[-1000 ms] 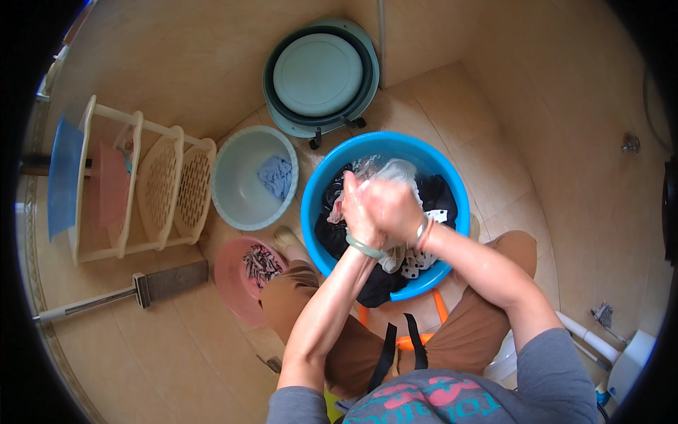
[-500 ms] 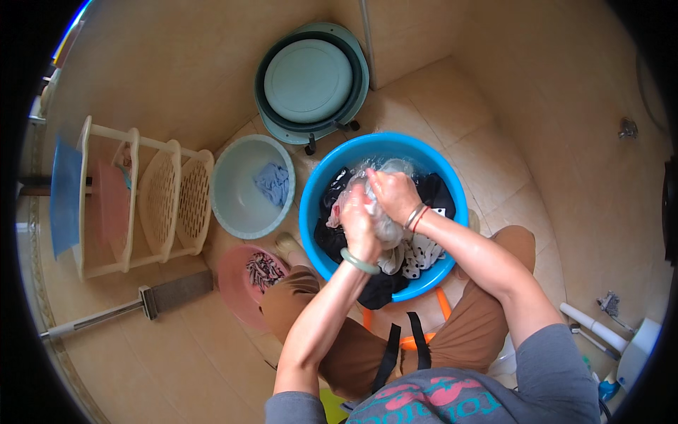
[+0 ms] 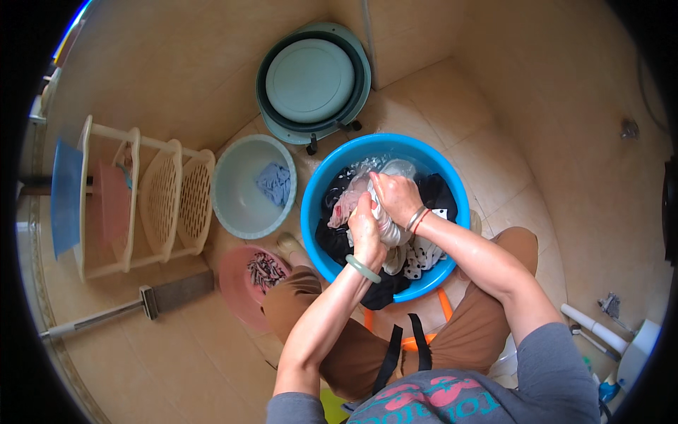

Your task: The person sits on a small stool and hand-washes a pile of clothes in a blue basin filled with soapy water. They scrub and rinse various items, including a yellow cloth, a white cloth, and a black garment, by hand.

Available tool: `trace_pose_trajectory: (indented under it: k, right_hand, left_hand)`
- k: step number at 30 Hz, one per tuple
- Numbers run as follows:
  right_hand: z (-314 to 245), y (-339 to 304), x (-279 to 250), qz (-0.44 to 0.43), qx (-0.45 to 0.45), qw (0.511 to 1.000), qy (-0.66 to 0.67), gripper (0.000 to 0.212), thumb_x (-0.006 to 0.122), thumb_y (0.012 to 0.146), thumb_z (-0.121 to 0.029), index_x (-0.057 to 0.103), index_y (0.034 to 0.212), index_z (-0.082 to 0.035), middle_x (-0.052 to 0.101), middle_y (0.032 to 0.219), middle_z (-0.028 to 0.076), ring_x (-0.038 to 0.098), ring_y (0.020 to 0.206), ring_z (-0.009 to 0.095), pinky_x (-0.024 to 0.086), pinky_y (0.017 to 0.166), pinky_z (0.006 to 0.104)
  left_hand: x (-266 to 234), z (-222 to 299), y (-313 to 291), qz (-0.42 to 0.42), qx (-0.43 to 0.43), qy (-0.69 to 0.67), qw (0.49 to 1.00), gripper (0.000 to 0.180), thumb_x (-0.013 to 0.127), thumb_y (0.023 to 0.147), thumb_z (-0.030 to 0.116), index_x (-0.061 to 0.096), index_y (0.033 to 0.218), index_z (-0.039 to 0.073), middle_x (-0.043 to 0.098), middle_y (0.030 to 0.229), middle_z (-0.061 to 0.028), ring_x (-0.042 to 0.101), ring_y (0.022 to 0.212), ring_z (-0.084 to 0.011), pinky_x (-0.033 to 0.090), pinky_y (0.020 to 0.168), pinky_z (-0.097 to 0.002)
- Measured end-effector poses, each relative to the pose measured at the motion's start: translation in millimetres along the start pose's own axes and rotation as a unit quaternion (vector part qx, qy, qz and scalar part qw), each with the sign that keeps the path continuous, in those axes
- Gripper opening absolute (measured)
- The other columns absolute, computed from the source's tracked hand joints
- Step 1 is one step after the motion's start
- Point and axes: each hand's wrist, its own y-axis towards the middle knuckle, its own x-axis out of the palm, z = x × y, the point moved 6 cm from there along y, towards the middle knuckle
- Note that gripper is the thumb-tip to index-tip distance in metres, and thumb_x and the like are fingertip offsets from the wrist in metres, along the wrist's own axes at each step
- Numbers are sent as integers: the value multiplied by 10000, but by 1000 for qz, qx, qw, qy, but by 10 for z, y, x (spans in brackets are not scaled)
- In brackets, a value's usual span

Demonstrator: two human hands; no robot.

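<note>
Room: a washroom, homely by the look of it, with a tiled floor [image 3: 487,166] meeting tan walls [image 3: 551,85]
Floor's far edge: a two-tone green basin [image 3: 311,81] with dark feet, propped against the wall
Floor's left side: a cream slatted rack [image 3: 159,198], and nearer me a flat-headed mop [image 3: 182,290]
Laundry: wet clothes [image 3: 427,251] heaped in a big blue tub [image 3: 308,237], one black piece over its near rim
Smaller basins: pale green [image 3: 236,212] and pink [image 3: 236,283], left of the tub
Right wall: small metal fittings [image 3: 630,128], perhaps taps

Teal lettering [image 3: 467,407] runs across the grey shirt [image 3: 554,364].
</note>
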Motion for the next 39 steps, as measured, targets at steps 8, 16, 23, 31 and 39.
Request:
trace_pose_trajectory:
  k: [8, 16, 23, 31, 39]
  right_hand:
    - [-967, -495, -182, 79, -212, 970, 91, 170, 581, 886, -200, 621, 883, -35, 649, 792, 152, 658, 656, 293, 526, 555, 404]
    - [248, 96, -57, -12, 66, 973, 222, 276, 561, 957, -286, 596, 892, -19, 641, 748, 121, 629, 682, 231, 477, 611, 355]
    - [-256, -63, -242, -167, -20, 891, 423, 147, 631, 903, -128, 594, 1003, -26, 604, 943, 27, 566, 894, 91, 478, 845, 269]
    - [321, -85, -66, -143, -90, 974, 149, 405, 562, 712, -64, 576, 1115, -92, 615, 1094, 83, 538, 1045, 282, 444, 927, 380]
    - [77, 49, -639, -38, -18, 884, 466, 107, 550, 872, -10, 567, 772, -41, 689, 954, 67, 598, 865, 130, 469, 821, 262]
  left_hand:
    - [-441, 24, 478, 6, 35, 73, 997, 234, 536, 953, 290, 608, 1051, 90, 612, 908, -20, 596, 825, -151, 501, 729, -305]
    - [-323, 187, 219, -115, 24, 33, 992, 298, 510, 986, 372, 587, 931, 89, 598, 803, -11, 591, 748, -110, 493, 690, -284]
    - [-87, 489, -51, -184, 406, 565, 695, 441, 748, 730, 220, 642, 1132, 73, 611, 1184, -136, 499, 1203, -333, 203, 1123, -491]
    - [-135, 1013, -253, -246, 314, 264, 878, 227, 610, 844, -12, 624, 1071, -30, 622, 930, -40, 555, 851, -102, 450, 764, -236]
    - [-591, 1106, -114, -153, 231, -12, 961, 302, 608, 862, 142, 624, 1115, -24, 665, 1041, -67, 612, 941, -141, 472, 816, -264]
